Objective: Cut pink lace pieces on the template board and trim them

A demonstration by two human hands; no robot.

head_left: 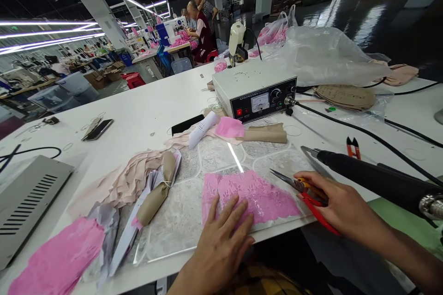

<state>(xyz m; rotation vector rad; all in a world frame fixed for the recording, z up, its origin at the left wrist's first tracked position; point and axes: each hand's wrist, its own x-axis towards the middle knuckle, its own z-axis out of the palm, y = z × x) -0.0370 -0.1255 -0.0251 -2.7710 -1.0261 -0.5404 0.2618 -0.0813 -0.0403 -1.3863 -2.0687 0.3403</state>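
A piece of pink lace fabric point(256, 196) lies flat on a clear, patterned mat point(176, 226) near the table's front edge. My left hand point(224, 235) rests on its lower left part, palm down with the fingers spread. At the right end of the lace, my right hand point(332, 200) is closed around red-handled scissors point(316, 209). Their blades point up and left over the lace's right side. Something with an orange-yellow handle point(306, 184) is also at that hand's fingers; I cannot make out what it is.
A black-handled tool point(374, 177) with a cable lies right of my right hand, near red nippers point(353, 149). Behind the mat stands a control box point(256, 94). Beige strips point(138, 175), a tied roll point(155, 200) and pink pieces point(62, 256) lie left. People point(204, 32) work beyond.
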